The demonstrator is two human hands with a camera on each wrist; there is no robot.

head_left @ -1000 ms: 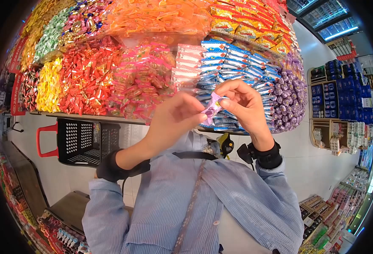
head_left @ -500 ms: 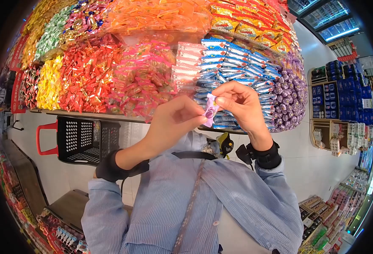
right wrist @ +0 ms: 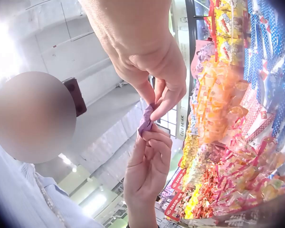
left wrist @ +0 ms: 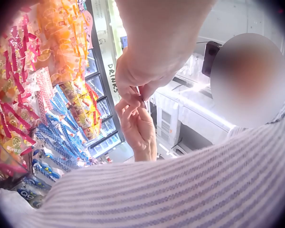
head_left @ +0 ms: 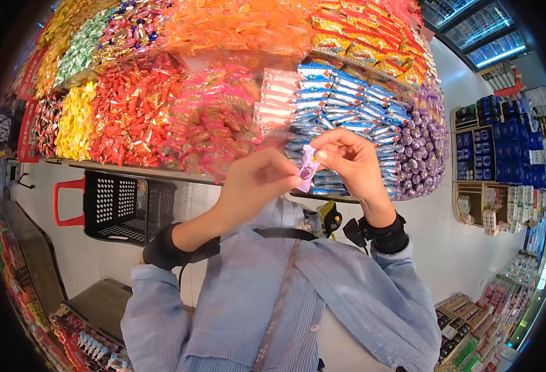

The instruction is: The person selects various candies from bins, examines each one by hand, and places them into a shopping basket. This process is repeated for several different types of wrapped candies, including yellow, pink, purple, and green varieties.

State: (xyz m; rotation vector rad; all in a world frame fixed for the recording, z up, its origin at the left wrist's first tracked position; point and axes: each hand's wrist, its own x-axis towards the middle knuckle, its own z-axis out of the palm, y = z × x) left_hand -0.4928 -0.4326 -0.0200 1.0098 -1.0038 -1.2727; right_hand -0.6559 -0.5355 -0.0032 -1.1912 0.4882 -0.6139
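Observation:
A small purple-wrapped candy is held between both hands in front of the body, in the head view. The left hand pinches its lower left end between thumb and forefinger. The right hand pinches its upper right end the same way. From the right wrist, the purple wrapper shows between the right hand's fingertips above and the left hand below. In the left wrist view the candy is mostly hidden behind the left fingers, with the right hand below them.
Sloping bins hold blue-and-white packets, pink packets, red candies and purple round candies. A black basket with a red handle is at the left below the display edge. Stocked shelves line the right side.
The right hand has lowered slightly and the candy has turned a little between the fingers. Both hands keep their pinch on it. The view has shifted slightly.

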